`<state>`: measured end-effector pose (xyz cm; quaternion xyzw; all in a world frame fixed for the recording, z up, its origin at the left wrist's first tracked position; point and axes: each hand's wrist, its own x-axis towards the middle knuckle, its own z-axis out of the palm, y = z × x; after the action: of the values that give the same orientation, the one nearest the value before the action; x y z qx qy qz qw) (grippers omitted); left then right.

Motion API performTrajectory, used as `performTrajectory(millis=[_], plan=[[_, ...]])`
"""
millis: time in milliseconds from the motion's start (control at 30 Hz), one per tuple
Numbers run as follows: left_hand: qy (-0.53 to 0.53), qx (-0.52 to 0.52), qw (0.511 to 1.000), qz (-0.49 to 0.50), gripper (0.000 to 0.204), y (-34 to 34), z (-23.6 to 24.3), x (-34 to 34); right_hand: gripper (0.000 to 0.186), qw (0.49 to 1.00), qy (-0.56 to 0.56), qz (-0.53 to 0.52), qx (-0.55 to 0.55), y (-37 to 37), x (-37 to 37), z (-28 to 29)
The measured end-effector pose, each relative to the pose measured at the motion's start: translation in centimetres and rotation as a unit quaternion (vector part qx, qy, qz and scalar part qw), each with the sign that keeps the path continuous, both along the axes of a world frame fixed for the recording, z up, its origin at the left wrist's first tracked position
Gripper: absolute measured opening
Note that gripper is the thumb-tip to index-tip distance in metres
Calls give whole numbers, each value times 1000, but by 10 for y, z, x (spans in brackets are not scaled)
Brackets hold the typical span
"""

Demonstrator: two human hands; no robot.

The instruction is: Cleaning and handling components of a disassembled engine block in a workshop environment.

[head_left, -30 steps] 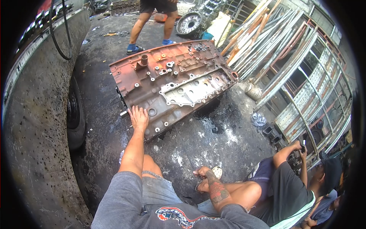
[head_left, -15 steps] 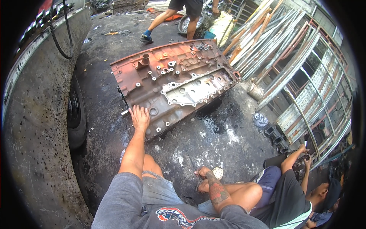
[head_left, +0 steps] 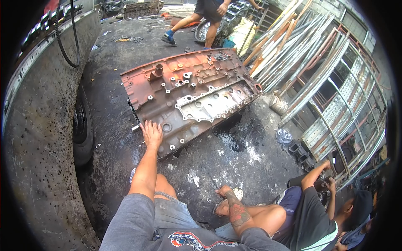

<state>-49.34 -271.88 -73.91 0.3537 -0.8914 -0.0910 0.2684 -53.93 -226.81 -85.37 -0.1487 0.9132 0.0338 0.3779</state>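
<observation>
A large rust-brown engine block [head_left: 138, 90] lies on its side on the dark ground, with a pale, flanged opening [head_left: 209, 104] in its upper face. My left hand [head_left: 152, 133] rests flat on its near left corner, fingers stretched out and holding nothing. Beside those fingertips a short pale pin [head_left: 135, 127] sticks out from the block's end. Low by my bent leg, my right hand [head_left: 224, 190] is closed round the end of a thin dark rod [head_left: 212, 180]. Next to it shows a pale round thing with dark spots [head_left: 238, 193].
A stained metal wall [head_left: 42, 125] and a tyre [head_left: 82, 129] stand on the left. Pipes [head_left: 284, 50] and metal frames [head_left: 335, 108] lean at the right. A co-worker [head_left: 318, 213] sits close on my right; another person's legs [head_left: 188, 23] are beyond the block.
The view has shifted slightly. The person beyond the block has changed position, with a hand now showing. My left hand stays on the block, and my right hand stays low.
</observation>
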Motion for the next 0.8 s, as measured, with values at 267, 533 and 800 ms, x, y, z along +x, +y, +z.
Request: performTrajectory(millis=[267,533,800], plan=[[2,-6,1000,1,38,0,-1,0,43,999,5,-43,-1,9,-12,-20],[40,-49,998,-10,34,-1,-3,0,45,999,-29,-28,5,0,-6,7],[18,-30,999,1,33,-2,-5,-1,48,998,-48,-41,-6,1,-7,15]])
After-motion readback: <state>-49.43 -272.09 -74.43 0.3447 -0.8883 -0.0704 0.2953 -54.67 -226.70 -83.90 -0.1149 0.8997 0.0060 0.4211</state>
